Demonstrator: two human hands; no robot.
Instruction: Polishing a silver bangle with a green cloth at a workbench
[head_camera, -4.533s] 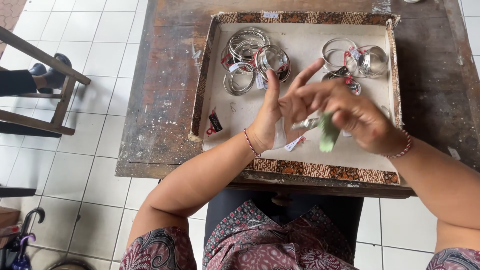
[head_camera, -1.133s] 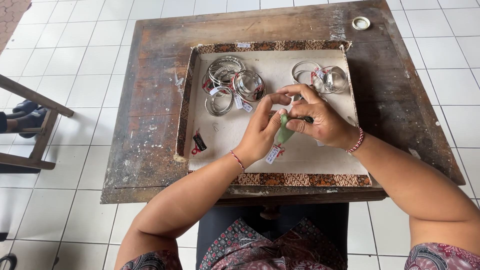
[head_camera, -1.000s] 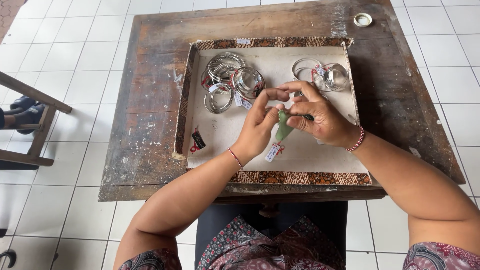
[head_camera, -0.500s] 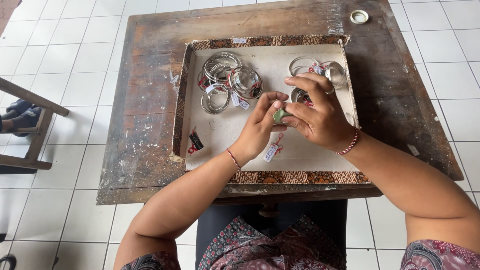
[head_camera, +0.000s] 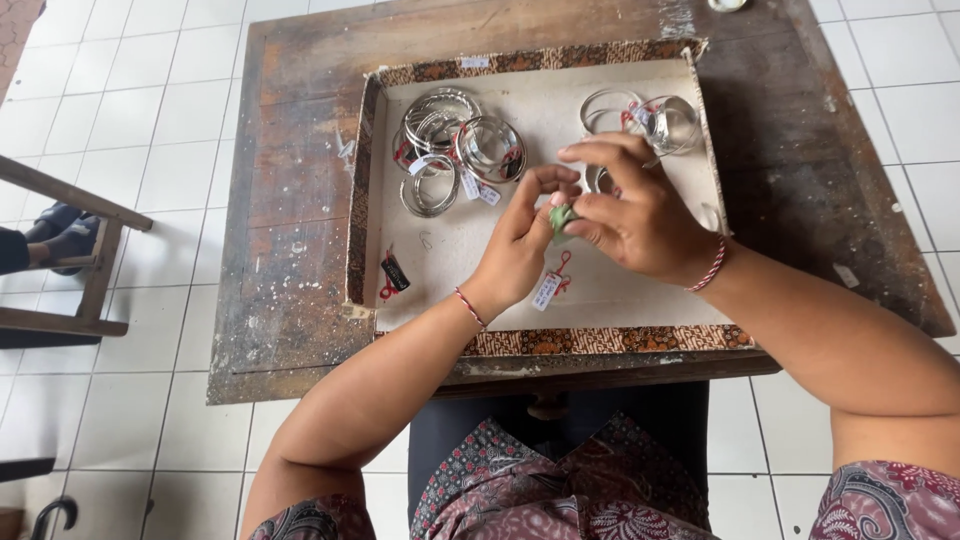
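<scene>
Hands meet over the shallow tray (head_camera: 372, 200), a batik-edged box with a pale floor sitting on a worn wooden table (head_camera: 290, 130). Left hand (head_camera: 525, 240) and right hand (head_camera: 640, 215) both pinch a small green piece (head_camera: 562, 218) between their fingertips, above the tray's middle; fingers curled in, not spread. White tag on red string (head_camera: 548, 288) hangs just below the left hand, over the tray floor. Pile of silver bangles (head_camera: 450, 145) lies in the tray's far left part, second bangle group (head_camera: 650, 115) in its far right corner. Small black-and-red item (head_camera: 393, 272) rests near the tray's left wall. Wooden chair frame (head_camera: 60, 250) stands well left of the tray, on white floor tiles.
</scene>
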